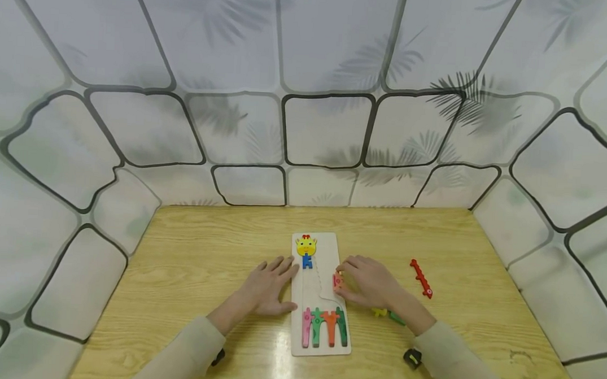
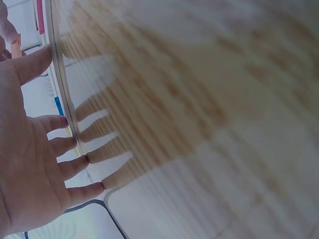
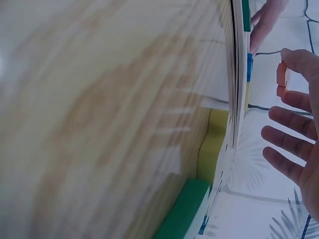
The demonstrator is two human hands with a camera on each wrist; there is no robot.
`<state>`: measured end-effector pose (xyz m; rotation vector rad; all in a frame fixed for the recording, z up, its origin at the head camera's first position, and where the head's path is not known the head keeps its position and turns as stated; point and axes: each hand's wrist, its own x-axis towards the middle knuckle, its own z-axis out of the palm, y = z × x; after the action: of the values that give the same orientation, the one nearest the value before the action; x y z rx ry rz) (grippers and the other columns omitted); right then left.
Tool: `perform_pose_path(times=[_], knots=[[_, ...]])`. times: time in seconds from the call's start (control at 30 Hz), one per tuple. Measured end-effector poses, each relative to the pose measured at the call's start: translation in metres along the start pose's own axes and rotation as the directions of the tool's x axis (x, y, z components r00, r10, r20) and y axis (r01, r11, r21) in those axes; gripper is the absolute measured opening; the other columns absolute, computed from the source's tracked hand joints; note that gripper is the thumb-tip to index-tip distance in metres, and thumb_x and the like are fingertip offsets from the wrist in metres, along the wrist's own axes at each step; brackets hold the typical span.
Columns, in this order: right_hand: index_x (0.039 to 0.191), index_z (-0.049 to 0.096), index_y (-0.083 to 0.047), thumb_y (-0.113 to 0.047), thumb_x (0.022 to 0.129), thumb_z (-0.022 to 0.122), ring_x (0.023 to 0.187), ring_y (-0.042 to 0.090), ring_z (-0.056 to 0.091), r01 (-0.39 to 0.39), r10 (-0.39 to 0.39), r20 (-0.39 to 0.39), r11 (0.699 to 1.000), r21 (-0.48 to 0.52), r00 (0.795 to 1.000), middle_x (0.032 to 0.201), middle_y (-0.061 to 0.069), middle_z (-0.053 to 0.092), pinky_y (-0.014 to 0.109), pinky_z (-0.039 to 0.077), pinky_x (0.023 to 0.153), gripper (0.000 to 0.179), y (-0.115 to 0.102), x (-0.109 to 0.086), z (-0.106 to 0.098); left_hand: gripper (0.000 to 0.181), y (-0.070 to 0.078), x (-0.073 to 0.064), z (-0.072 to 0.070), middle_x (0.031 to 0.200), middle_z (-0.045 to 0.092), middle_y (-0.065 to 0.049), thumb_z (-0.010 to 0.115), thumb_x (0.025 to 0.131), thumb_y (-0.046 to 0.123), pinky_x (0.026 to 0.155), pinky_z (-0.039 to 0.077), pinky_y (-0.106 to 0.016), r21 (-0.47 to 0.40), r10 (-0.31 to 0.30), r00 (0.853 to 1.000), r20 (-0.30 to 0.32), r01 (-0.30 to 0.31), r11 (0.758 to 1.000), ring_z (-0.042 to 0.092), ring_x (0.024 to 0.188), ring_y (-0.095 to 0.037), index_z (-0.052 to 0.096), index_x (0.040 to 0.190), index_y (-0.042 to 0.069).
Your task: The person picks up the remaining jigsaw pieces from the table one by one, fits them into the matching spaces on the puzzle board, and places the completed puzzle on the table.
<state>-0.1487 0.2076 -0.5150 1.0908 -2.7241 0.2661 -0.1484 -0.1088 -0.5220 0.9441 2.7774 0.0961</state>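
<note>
A pale puzzle board [image 1: 306, 291] lies lengthwise between my hands. At its top sits a yellow giraffe-head piece [image 1: 306, 247], with a blue piece [image 1: 307, 262] just below it. Along the bottom stand several leg pieces, among them a pink one [image 1: 306, 330] and an orange one [image 1: 331, 329]. My left hand [image 1: 268, 287] has its fingers spread, the tips against the board's left edge. Between thumb and index finger, my right hand [image 1: 368, 283] pinches a small orange-pink puzzle piece [image 3: 282, 78] over the board's right edge; its other fingers extend loosely.
On the wooden table [image 1: 205, 236], a red piece [image 1: 421, 279] lies to the right. A yellow piece [image 1: 379, 312] and a green piece [image 3: 182, 211] lie beneath the right wrist. Patterned fabric walls [image 1: 326, 131] enclose the table at the back and sides.
</note>
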Motion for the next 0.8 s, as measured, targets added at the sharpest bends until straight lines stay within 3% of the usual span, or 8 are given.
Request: perform_pose_path(times=[0.8], knots=[[0.124, 0.070, -0.019, -0.056, 0.098, 0.067, 0.105, 0.017, 0.069, -0.077, 0.070, 0.169, 0.997, 0.030, 0.983, 0.119, -0.001, 0.071, 0.038, 0.061, 0.092, 0.045, -0.017, 0.026, 0.001, 0.096, 0.000, 0.001, 0.000, 0.175, 0.031, -0.012, 0.059, 0.092, 0.072, 0.123, 0.039, -0.064, -0.005, -0.005, 1.000, -0.003, 0.005, 1.000, 0.037, 0.159, -0.039, 0.035, 0.166, 0.016]])
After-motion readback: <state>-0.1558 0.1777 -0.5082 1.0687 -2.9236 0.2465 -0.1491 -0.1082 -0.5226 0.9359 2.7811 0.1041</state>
